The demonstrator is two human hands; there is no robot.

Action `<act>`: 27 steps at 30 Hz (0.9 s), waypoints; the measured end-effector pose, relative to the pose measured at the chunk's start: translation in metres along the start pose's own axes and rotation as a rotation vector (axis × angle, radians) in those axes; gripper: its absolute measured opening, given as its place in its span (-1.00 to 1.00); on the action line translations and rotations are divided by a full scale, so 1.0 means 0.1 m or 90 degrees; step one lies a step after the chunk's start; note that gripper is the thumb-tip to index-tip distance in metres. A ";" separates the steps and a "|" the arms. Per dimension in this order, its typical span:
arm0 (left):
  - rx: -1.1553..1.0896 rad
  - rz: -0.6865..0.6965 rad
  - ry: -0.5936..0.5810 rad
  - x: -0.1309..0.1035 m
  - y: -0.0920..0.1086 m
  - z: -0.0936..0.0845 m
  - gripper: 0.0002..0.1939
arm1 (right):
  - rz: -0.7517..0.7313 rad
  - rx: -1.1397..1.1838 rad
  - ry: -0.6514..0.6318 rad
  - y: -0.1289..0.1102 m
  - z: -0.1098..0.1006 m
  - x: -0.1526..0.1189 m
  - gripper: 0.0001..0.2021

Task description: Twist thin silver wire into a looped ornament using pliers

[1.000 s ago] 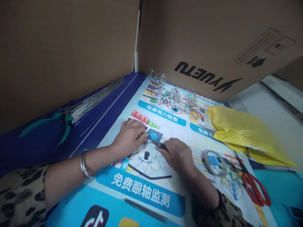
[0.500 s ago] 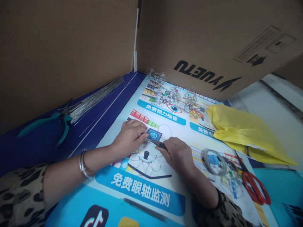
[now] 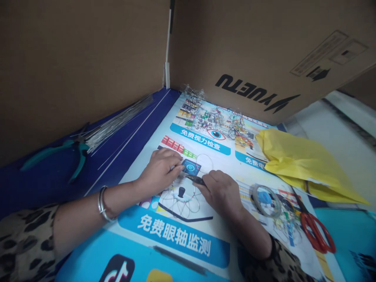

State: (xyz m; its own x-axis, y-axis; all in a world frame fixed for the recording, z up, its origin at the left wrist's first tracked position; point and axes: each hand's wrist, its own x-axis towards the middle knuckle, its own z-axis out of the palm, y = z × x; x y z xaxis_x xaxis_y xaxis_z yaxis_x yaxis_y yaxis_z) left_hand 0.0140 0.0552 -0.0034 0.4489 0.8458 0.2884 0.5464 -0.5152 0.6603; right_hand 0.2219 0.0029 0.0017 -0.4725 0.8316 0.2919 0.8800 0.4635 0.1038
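Thin wire bent into a ring of petal-like loops (image 3: 184,208) lies over the printed sheet between my hands. My left hand (image 3: 161,170) pinches the upper left part of this wire piece, thumb against fingers. Wrapped round the handles of small dark pliers (image 3: 194,179), my right hand (image 3: 221,192) is at the right of the piece. The pliers' tips point left and reach the wire close to my left fingertips; whether they grip it is too small to tell. One larger wire loop (image 3: 212,164) sticks up behind the pliers.
Teal-handled pliers (image 3: 80,160) and a bundle of straight wires (image 3: 117,121) lie at left. Tangled wire pieces (image 3: 217,117) sit at the back before cardboard walls (image 3: 235,47). At right are a yellow bag (image 3: 308,166), a tape roll (image 3: 253,196) and red scissors (image 3: 315,231).
The pliers' tips have shifted very slightly to the left. Both hands keep nearly the same place and grip.
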 end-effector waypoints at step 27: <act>-0.015 0.173 0.023 -0.02 0.03 0.01 -0.86 | 0.058 0.076 -0.039 0.02 0.05 0.00 -0.64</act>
State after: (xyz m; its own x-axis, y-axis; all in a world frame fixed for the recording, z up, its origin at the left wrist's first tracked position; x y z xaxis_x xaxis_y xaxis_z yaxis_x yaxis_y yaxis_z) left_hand 0.0156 0.0521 -0.0021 0.5511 0.6817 0.4812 0.3922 -0.7206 0.5717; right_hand 0.2240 0.0052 -0.0025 -0.3959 0.8874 0.2361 0.9091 0.4150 -0.0357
